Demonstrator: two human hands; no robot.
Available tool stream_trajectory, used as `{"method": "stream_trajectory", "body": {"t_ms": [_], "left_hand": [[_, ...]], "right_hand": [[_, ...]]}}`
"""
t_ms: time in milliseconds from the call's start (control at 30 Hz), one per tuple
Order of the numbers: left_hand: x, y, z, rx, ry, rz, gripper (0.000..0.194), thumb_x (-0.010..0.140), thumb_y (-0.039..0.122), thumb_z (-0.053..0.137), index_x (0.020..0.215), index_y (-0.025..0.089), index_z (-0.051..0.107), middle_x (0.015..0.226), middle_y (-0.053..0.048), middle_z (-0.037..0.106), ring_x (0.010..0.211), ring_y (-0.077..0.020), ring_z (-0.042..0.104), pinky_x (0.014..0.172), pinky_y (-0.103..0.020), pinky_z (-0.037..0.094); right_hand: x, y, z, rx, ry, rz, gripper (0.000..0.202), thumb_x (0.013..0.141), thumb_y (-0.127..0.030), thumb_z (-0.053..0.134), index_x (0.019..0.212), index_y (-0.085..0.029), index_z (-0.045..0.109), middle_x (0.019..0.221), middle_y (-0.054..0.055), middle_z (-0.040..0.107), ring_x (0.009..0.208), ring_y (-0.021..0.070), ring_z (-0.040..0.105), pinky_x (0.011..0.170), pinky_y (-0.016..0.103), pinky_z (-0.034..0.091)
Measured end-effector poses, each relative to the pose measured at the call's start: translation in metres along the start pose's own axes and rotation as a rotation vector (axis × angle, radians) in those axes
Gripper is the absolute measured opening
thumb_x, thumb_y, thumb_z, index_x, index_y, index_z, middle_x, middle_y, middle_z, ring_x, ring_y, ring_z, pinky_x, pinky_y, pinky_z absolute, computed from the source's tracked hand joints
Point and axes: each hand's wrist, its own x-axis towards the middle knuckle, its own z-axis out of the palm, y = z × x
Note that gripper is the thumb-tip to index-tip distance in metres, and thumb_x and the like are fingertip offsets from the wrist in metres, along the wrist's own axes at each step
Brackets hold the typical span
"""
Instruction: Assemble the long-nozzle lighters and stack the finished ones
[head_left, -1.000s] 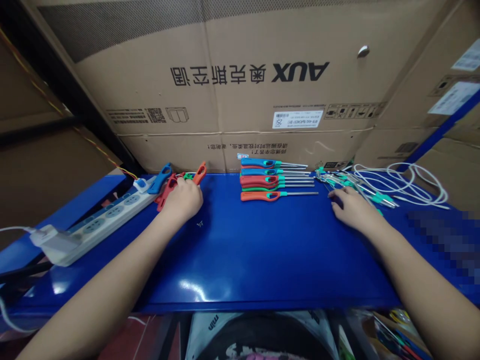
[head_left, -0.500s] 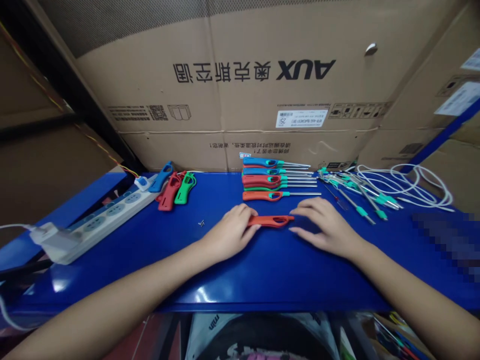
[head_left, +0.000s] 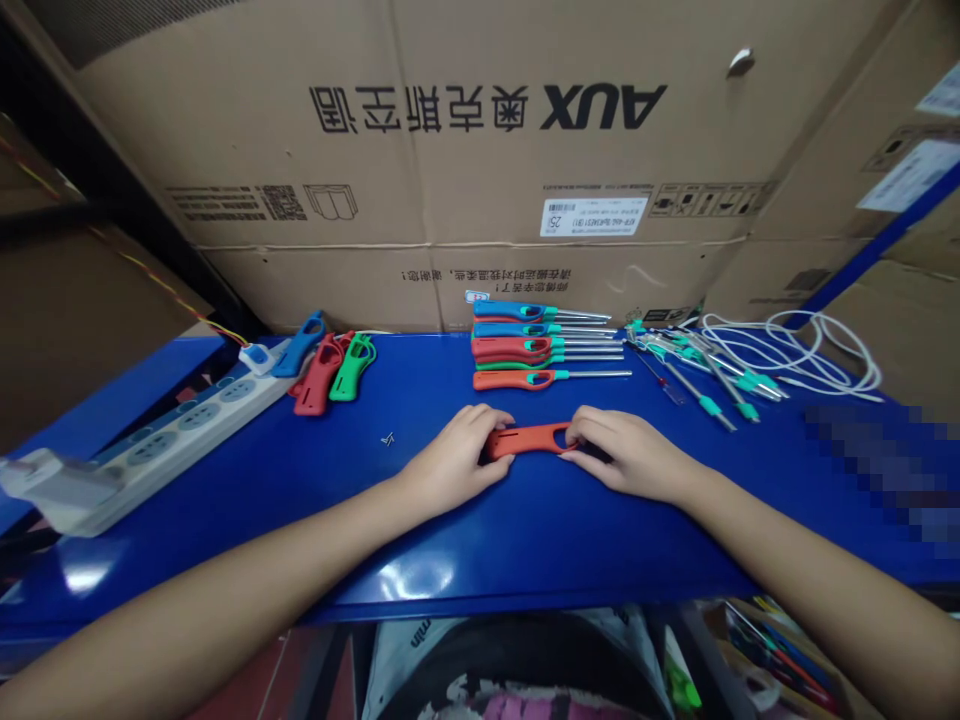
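Both my hands hold an orange lighter handle (head_left: 529, 440) low over the blue table (head_left: 420, 400). My left hand (head_left: 461, 455) has the closed end between thumb and fingers. At the looped end, my right hand (head_left: 622, 450) pinches the handle with thumb and fingertips. This handle shows no metal tube. Just beyond it lies a stack of gas lighters (head_left: 510, 349) in blue, red, green and orange, their metal tubes pointing right. Loose metal tubes with green fittings (head_left: 724, 385) lie to the right, beside a small screwdriver (head_left: 671, 390).
At the left stand a blue handle (head_left: 300, 345), a red handle (head_left: 319, 375) and a green handle (head_left: 352, 368) beside a white power strip (head_left: 172, 430). Small screws (head_left: 387, 439) lie left of my hands. A white cable (head_left: 825, 350) coils at the right. Cardboard (head_left: 450, 210) walls the back.
My right hand has closed from apart onto the looped end of the orange handle. My left hand keeps its hold. The view has shifted slightly.
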Motion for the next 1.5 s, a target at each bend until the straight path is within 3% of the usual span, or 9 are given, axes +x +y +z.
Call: {"method": "stream_trajectory", "body": {"t_ms": [333, 600, 733, 900, 1100, 1200, 1300, 1400, 1500], "left_hand": [[0.001, -0.001, 0.001, -0.001, -0.005, 0.005, 0.030, 0.086, 0.021, 0.069, 0.115, 0.020, 0.059, 0.112, -0.008, 0.066, 0.108, -0.0260, 0.060, 0.098, -0.042, 0.049], [0.002, -0.002, 0.000, 0.032, 0.017, 0.015, 0.035, 0.088, 0.018, 0.067, 0.122, 0.017, 0.057, 0.118, -0.009, 0.067, 0.111, -0.0260, 0.060, 0.098, -0.043, 0.049], [0.003, -0.005, -0.002, 0.045, 0.045, 0.005, 0.034, 0.087, 0.016, 0.068, 0.120, 0.018, 0.059, 0.114, -0.008, 0.069, 0.107, -0.0255, 0.061, 0.096, -0.043, 0.050], [0.005, -0.010, -0.003, 0.045, 0.053, -0.003, 0.035, 0.089, 0.026, 0.071, 0.120, 0.018, 0.060, 0.111, -0.007, 0.068, 0.105, -0.0242, 0.061, 0.094, -0.041, 0.051], [0.006, -0.007, -0.011, 0.080, 0.053, 0.056, 0.027, 0.095, 0.038, 0.064, 0.113, 0.019, 0.064, 0.113, -0.007, 0.066, 0.106, -0.0242, 0.059, 0.096, -0.042, 0.049], [0.003, 0.002, -0.013, 0.120, 0.024, 0.101, 0.024, 0.101, 0.038, 0.053, 0.109, 0.021, 0.067, 0.112, -0.007, 0.065, 0.105, -0.0230, 0.058, 0.095, -0.041, 0.048], [-0.001, 0.013, -0.010, 0.162, -0.052, 0.136, 0.032, 0.097, 0.049, 0.057, 0.112, 0.022, 0.067, 0.118, -0.008, 0.063, 0.109, -0.0253, 0.056, 0.097, -0.045, 0.047], [-0.004, 0.019, -0.007, 0.199, -0.113, 0.170, 0.046, 0.090, 0.058, 0.063, 0.120, 0.022, 0.064, 0.123, -0.009, 0.061, 0.115, -0.0285, 0.055, 0.098, -0.048, 0.046], [-0.005, 0.019, -0.006, 0.214, -0.142, 0.203, 0.048, 0.091, 0.054, 0.063, 0.126, 0.022, 0.059, 0.128, -0.009, 0.059, 0.118, -0.0288, 0.054, 0.100, -0.048, 0.045]], "right_hand": [[-0.002, 0.001, 0.000, -0.059, -0.009, 0.001, 0.019, 0.102, -0.036, 0.049, 0.092, -0.021, 0.056, 0.088, 0.003, 0.063, 0.065, 0.0149, 0.057, 0.059, 0.028, 0.042], [-0.002, 0.006, -0.002, 0.006, 0.264, 0.035, 0.010, 0.102, -0.025, 0.049, 0.096, -0.020, 0.057, 0.090, 0.006, 0.063, 0.078, 0.0172, 0.061, 0.068, 0.028, 0.048], [-0.002, 0.007, -0.002, 0.129, 0.155, 0.020, 0.012, 0.101, -0.026, 0.050, 0.095, -0.021, 0.059, 0.090, 0.005, 0.064, 0.080, 0.0165, 0.061, 0.071, 0.028, 0.049], [-0.001, 0.005, 0.000, 0.113, 0.003, 0.018, 0.019, 0.101, -0.033, 0.051, 0.092, -0.021, 0.062, 0.092, 0.004, 0.065, 0.082, 0.0166, 0.062, 0.070, 0.029, 0.049], [0.001, 0.007, -0.008, 0.017, 0.137, 0.081, 0.017, 0.100, -0.031, 0.051, 0.094, -0.021, 0.063, 0.094, 0.006, 0.065, 0.084, 0.0190, 0.063, 0.073, 0.032, 0.050], [-0.001, 0.020, -0.018, -0.088, 0.248, 0.171, 0.015, 0.097, -0.026, 0.049, 0.098, -0.020, 0.063, 0.097, 0.009, 0.065, 0.091, 0.0231, 0.063, 0.080, 0.037, 0.052], [-0.010, 0.044, -0.029, -0.214, 0.346, 0.329, 0.020, 0.092, -0.022, 0.050, 0.108, -0.019, 0.063, 0.107, 0.013, 0.064, 0.103, 0.0293, 0.061, 0.092, 0.046, 0.050], [-0.025, 0.072, -0.037, -0.337, 0.394, 0.628, 0.028, 0.087, -0.023, 0.053, 0.112, -0.016, 0.063, 0.113, 0.017, 0.060, 0.113, 0.0363, 0.056, 0.098, 0.053, 0.046], [-0.039, 0.098, -0.039, -0.316, 0.308, 0.940, 0.036, 0.083, -0.025, 0.058, 0.116, -0.013, 0.063, 0.117, 0.019, 0.056, 0.117, 0.0374, 0.054, 0.103, 0.051, 0.044]]}}
